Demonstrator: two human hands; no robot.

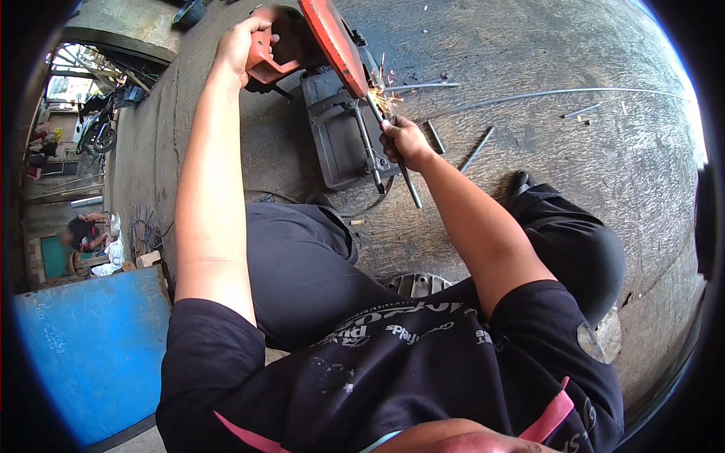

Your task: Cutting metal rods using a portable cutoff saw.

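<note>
A cut-off saw stands on the floor in front of me, with a red blade guard point(337, 47) over a dark metal base point(332, 143). My left hand point(240, 47) is wrapped round the saw's red handle point(264, 69). Closed on a thin metal rod point(410, 189), my right hand point(408, 142) keeps it at the lower edge of the guard. Orange sparks point(384, 98) spray from that spot. Beside the rod runs the clamp screw point(364, 132) of the saw's vise. The guard hides the blade and the exact contact point.
Short metal rod pieces point(477, 149) lie on the floor to the right, below a long thin rod point(559, 92). A cable point(374, 205) runs near my feet. A blue panel point(98, 332) is at the lower left. Farther left are another person point(87, 230) and a motorcycle point(97, 128).
</note>
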